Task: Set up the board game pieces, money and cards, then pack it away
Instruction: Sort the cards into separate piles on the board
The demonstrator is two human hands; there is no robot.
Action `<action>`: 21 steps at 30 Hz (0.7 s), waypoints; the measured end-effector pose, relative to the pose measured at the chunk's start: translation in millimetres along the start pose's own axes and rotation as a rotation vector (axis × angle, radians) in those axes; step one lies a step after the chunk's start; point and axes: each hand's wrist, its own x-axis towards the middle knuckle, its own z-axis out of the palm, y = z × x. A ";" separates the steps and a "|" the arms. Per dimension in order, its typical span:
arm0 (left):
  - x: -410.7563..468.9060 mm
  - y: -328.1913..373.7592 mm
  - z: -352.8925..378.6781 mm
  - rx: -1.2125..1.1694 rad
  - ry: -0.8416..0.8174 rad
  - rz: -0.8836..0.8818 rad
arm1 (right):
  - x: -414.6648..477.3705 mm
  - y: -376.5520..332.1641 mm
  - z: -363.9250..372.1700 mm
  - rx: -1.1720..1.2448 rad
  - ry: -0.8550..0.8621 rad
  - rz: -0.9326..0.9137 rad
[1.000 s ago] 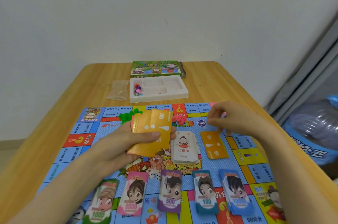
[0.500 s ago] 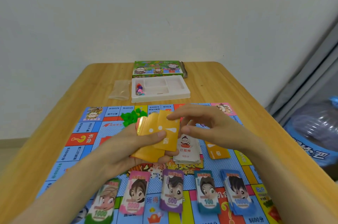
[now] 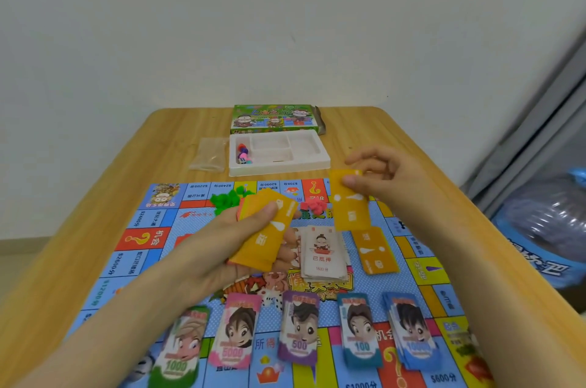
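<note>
left hand (image 3: 218, 248) grips fanned orange card stack (image 3: 264, 230) | right hand (image 3: 391, 176) pinches single orange card (image 3: 348, 208) | white plastic tray (image 3: 285, 168): coloured pawns (image 3: 243, 150), die (image 3: 242, 160) in left compartment

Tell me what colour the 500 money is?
The paper 500 banknote stack is purple, clearest in the head view.

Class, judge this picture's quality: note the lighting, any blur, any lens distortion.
Head view: soft even light, no harsh shadows; the wide lens splays the table outward; the banknotes at the bottom look smeared, while print on the white card stack reads clearly.
</note>
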 end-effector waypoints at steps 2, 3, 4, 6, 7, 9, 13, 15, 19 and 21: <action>1.5 0.8 0.2 -0.062 0.015 0.002 | 1.8 -0.9 -11.8 -0.088 0.001 0.104; 1.8 1.8 0.8 -0.097 0.017 0.002 | 2.7 0.4 -17.8 -0.154 -0.024 0.160; 2.2 2.6 1.2 -0.124 0.018 0.000 | 3.4 1.9 -23.2 -0.219 -0.057 0.220; 1.9 4.4 2.6 -0.159 0.023 -0.009 | 5.4 5.9 -31.4 -0.324 -0.121 0.321; 1.5 4.8 2.9 -0.167 0.024 -0.014 | 6.1 7.5 -34.1 -0.367 -0.147 0.350; 1.2 5.0 3.3 -0.158 0.016 -0.022 | 6.8 9.3 -35.6 -0.443 -0.205 0.383; 1.3 4.3 2.2 -0.134 0.007 -0.023 | 7.4 12.3 -31.1 -0.556 -0.289 0.411; 1.0 4.1 2.1 -0.123 0.002 -0.020 | 8.1 13.6 -30.5 -0.584 -0.294 0.415; 0.7 4.0 1.6 -0.108 -0.003 -0.022 | 8.2 15.2 -29.9 -0.630 -0.316 0.425; 1.0 3.7 1.2 -0.100 -0.005 -0.027 | 8.1 17.0 -29.1 -0.654 -0.321 0.426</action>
